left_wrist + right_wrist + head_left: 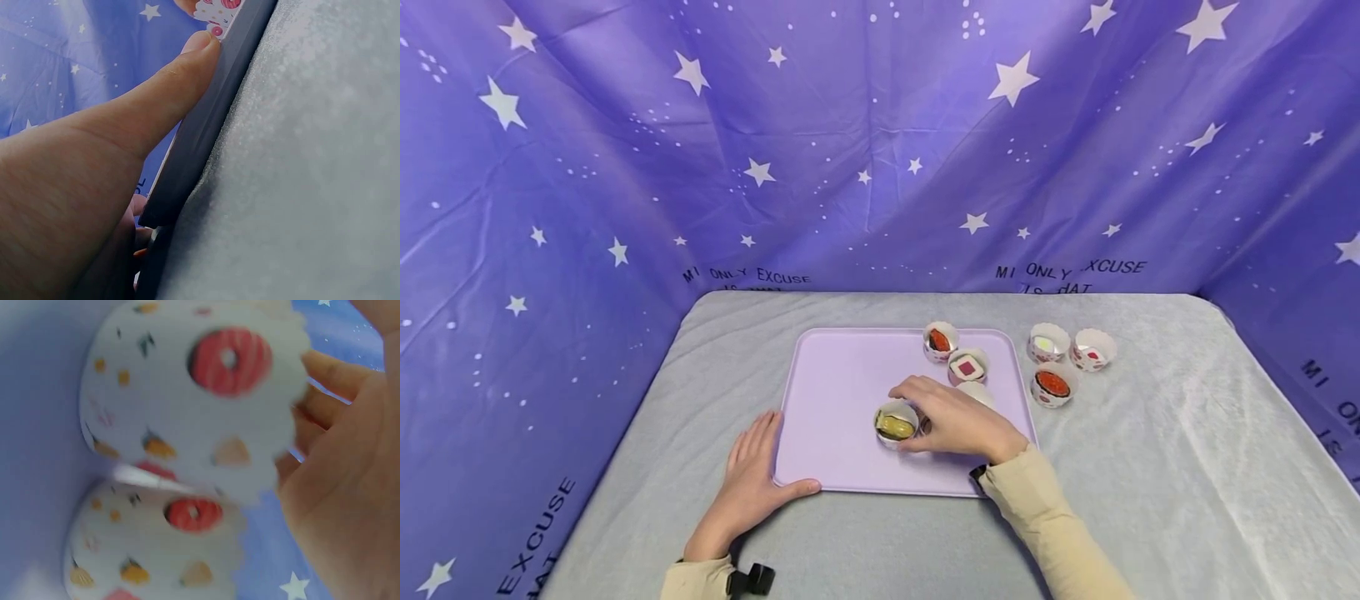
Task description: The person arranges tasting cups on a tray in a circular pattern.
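Note:
My right hand [958,421] grips a paper baking cup [887,408] with a yellow-topped sushi piece [895,427] in it, thumb on the near side and fingers on the far side. The cup is over the lilac tray [835,375]. In the right wrist view, the fingers [337,375] are at the scalloped rim of a donut-printed cup [175,394], beside a second similar cup [150,544]. My left hand [752,479] lies at the tray's near left corner, fingers straight along the left side. Its thumb [187,62] rests on the front rim.
At the tray's right side stand a cup with an orange-topped piece [939,340], a cup with a white-and-red square piece [967,367] and a partly hidden cup [976,392]. Right of the tray, three more cups [1051,385] stand on the grey cloth. A purple star curtain [865,150] hangs behind.

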Demonstrator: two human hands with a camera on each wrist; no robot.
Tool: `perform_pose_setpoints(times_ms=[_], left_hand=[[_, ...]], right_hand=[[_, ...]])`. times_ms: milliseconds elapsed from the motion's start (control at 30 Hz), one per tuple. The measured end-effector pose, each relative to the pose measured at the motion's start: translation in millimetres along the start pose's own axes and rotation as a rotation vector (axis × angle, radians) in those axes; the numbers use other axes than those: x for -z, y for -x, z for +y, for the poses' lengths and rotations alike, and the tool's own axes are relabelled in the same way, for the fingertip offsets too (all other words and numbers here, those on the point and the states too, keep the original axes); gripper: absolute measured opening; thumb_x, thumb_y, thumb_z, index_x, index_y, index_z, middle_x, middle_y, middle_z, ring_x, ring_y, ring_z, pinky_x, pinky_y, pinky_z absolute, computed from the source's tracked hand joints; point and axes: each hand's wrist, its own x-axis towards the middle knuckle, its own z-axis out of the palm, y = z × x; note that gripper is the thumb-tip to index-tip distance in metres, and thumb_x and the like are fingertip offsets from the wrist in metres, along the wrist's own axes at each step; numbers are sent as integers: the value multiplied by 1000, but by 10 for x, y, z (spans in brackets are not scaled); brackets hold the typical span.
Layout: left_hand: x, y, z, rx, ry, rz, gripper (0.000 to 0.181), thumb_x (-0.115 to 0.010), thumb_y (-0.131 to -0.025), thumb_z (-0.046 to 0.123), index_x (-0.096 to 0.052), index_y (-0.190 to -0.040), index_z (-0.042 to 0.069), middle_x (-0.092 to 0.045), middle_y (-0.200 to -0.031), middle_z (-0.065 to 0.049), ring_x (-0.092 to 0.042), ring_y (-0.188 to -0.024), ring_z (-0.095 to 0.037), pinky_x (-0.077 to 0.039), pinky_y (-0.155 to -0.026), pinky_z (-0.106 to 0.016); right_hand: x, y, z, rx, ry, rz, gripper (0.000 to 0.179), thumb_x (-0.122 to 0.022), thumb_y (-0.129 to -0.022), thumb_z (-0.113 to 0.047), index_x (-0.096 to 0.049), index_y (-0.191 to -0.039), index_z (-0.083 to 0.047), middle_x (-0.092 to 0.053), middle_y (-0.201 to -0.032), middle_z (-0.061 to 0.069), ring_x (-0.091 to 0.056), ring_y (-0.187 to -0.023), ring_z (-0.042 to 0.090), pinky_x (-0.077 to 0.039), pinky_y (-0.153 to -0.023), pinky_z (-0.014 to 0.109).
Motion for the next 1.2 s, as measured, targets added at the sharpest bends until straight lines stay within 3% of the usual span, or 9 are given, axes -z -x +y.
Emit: perform_pose_setpoints(times_ms=[267, 767, 1033, 1200], left_hand=[[-2, 7, 0, 6, -3, -2, 124, -78, -68, 68, -21, -157, 2, -23, -161, -23, -19, -149, -40, -8, -118, -61], [2, 8, 9, -4, -5, 10, 124, -78, -68, 68, -22, -156, 1, -24, -160, -23, -20, -148, -41, -9, -118, -61], [-2, 0, 7, -2, -2, 6, 124, -78, -69, 68, -22, -157, 2, -24, -161, -23, -19, -149, -40, -8, -118, -61], [-5, 1, 10, 0, -2, 5, 124, -78, -69, 68, -22, -157, 2, -24, -161, -23, -19, -149, -40, -8, -118, -61]], right_hand=[[182, 127, 76, -34, 5, 55, 70, -77, -81, -52, -57, -134, -11, -59, -132, 0, -54, -126, 19, -44, -108, 41], [427, 398, 303, -158, -5, 96, 74, -77, -82, -50, -51, -141, -14, -54, -140, 4, -54, -127, 23, -45, -107, 48], [516, 545, 457, -147, -51, 141, 65, -78, -83, -47, -56, -134, -13, -59, -132, 4, -55, -125, 24, -46, -105, 47], [580, 651, 541, -174, -21, 168, 68, -79, -82, -45, -55, -136, -11, -58, -136, 7, -54, -127, 29, -44, -107, 52]])
